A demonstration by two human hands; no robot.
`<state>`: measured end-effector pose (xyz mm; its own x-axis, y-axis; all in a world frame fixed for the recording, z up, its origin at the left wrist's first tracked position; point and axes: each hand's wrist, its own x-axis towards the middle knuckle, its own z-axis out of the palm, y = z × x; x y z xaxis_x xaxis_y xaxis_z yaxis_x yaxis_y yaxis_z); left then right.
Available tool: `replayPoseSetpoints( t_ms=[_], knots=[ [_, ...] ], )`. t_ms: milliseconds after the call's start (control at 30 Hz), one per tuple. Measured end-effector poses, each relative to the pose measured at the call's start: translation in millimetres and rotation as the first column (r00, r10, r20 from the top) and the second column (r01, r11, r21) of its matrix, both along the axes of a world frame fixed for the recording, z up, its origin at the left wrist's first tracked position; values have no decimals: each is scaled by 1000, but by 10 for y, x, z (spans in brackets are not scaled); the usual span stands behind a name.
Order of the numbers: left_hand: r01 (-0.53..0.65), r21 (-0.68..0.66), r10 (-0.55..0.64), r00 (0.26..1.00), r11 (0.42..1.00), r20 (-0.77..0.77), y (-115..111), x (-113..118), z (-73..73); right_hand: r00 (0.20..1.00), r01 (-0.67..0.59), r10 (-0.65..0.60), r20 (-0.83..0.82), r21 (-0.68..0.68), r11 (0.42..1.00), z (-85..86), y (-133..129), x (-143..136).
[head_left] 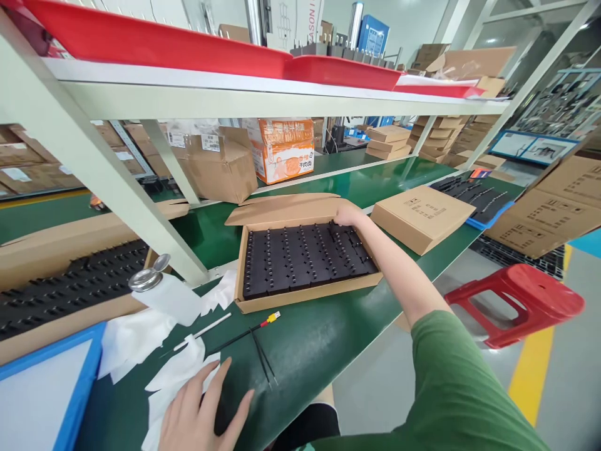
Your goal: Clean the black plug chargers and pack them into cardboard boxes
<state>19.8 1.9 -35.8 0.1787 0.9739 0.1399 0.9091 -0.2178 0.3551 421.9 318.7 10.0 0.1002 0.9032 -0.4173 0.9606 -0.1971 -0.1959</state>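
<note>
An open cardboard box (308, 285) holds rows of black parts (300, 260) with small shiny pins. My right hand (346, 214) reaches to the box's far right corner, its fingers closed down at a black part there; what they grip is too small to make out. Near the table's front edge, my left hand (206, 410) is spread over white wipes (181, 369) with nothing held. Black tweezers (263, 357), a cable with a yellow and red plug (271, 318) and a white stick (203, 331) lie between the left hand and the box. A white bottle with a metal top (171, 297) stands to the left.
A closed carton (421, 216) lies right of the open box, with a blue tray of black parts (483, 203) beyond. Another box of black parts (70, 285) and a blue-framed tray (91, 369) are at left. A shelf post (117, 169) slants down beside the bottle. A red stool (530, 294) stands at right.
</note>
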Motion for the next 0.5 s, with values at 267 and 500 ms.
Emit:
replayPoseSetpoints(
  t_ms=[267, 500],
  knots=[
    [129, -232, 82, 685, 964, 724, 389, 578, 516, 901, -319, 370, -227, 232, 919, 948, -1223, -1146],
    [299, -246, 79, 477, 922, 875, 197, 476, 678, 478, -316, 644, -597, 567, 760, 913, -2659, -1524]
  ],
)
